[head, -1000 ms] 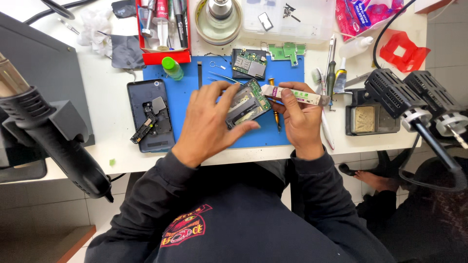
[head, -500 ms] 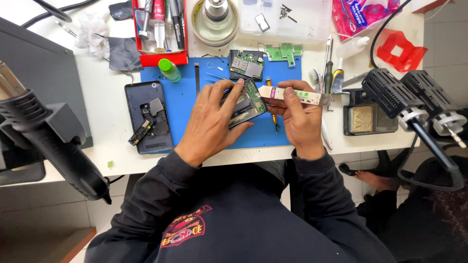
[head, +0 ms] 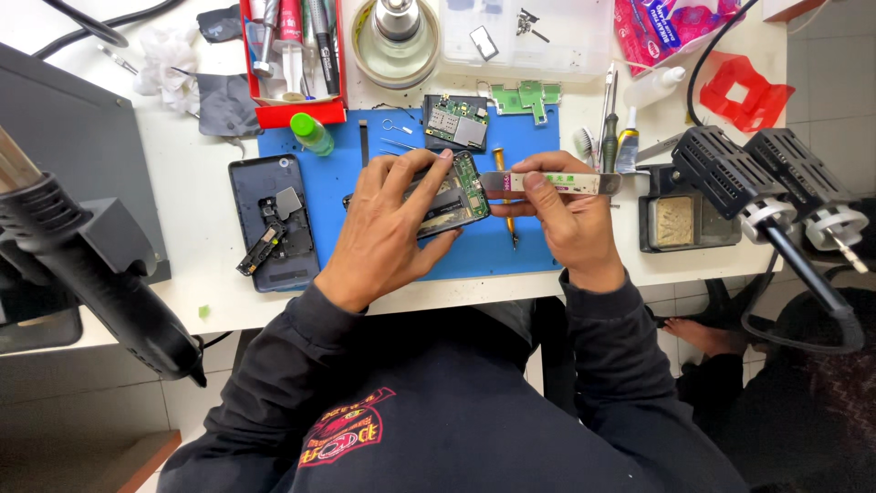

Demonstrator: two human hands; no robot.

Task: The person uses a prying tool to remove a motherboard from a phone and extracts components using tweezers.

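On the white counter (head: pixel 219 228) below me, I see a blue work mat (head: pixel 347 173) at the centre, with both hands meeting over its middle. At nine o'clock from the mat hangs a big black hot-air gun (head: pixel 82 265), and at three o'clock sit two black soldering handles (head: pixel 757 183), with a dark tip-cleaner tray (head: pixel 680 224) beside them. At twelve o'clock I see a red tool tray (head: pixel 297 111), a round metal spool holder (head: pixel 397 32) and a clear plastic box (head: pixel 538 41). A dark phone back shell (head: pixel 272 219) lies open at the mat's left edge. My left hand (head: pixel 392 228) is curled over an opened phone frame (head: pixel 456 196), fingers clamped along its top and side, holding it on the mat. My right hand (head: pixel 570 219) is closed in a pinch on flat metal tweezers (head: pixel 557 183), which point toward nine o'clock, tip at the frame's right edge. A bare green circuit board (head: pixel 456 123) rests just above, at twelve o'clock. A green bottle (head: pixel 312 133) lies at the mat's top-left corner.
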